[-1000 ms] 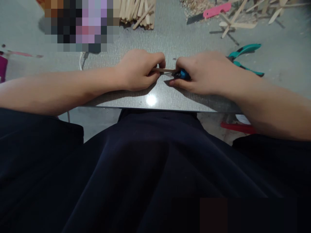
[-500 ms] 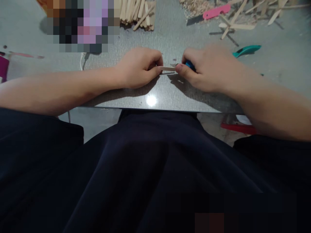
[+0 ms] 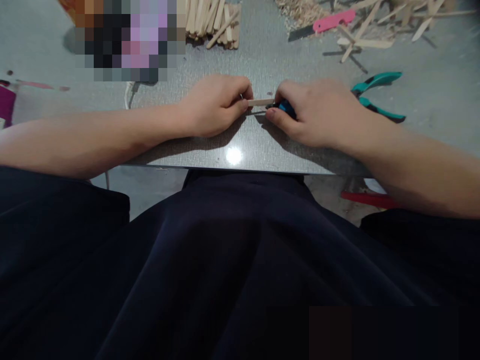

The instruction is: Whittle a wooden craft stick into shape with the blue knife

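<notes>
My left hand (image 3: 215, 105) is closed, pinching one end of a thin wooden stick (image 3: 260, 102) that lies level just above the grey table (image 3: 262, 145). My right hand (image 3: 318, 112) is closed round a small blue-handled cutter (image 3: 285, 107), whose dark tip sits at the stick's right end. The two hands are close together near the table's front edge. Most of the cutter is hidden inside my fingers.
Teal-handled pliers (image 3: 378, 90) lie right of my right hand. A pile of wooden sticks (image 3: 213, 20) sits at the back middle. A pink-handled knife (image 3: 326, 22), shavings and loose sticks (image 3: 375, 25) are at the back right. A blurred patch covers the back left.
My right hand slid right along the stick, then came back left to its end; the cutter's blue handle shows again. The left hand kept its pinch.
</notes>
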`<state>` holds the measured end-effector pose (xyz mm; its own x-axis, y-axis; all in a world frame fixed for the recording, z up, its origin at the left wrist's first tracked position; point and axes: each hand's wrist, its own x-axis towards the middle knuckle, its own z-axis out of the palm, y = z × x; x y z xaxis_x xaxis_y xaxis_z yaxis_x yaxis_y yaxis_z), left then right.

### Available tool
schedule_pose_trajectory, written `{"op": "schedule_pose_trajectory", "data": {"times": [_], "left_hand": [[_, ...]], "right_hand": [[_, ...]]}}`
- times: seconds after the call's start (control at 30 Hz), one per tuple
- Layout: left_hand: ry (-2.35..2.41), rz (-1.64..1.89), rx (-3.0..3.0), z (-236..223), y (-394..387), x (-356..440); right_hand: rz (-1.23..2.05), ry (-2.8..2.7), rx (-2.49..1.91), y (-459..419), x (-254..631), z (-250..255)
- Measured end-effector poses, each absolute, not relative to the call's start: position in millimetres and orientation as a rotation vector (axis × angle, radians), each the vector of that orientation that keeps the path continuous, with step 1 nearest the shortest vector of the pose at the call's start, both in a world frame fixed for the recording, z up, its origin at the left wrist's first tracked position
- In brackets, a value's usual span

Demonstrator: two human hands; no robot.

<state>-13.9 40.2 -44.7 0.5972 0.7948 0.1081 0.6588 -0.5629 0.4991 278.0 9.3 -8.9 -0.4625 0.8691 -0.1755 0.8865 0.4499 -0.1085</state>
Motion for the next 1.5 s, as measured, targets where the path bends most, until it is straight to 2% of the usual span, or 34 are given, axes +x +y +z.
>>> {"op": "schedule_pose_trajectory", "data": {"times": [1.5], "left_hand": [[1.275,0.320,2.521,-34.7,31.5,-7.0]], "right_hand": [[-0.300,2.592,1.656,9.3,276.3,-7.2]]}}
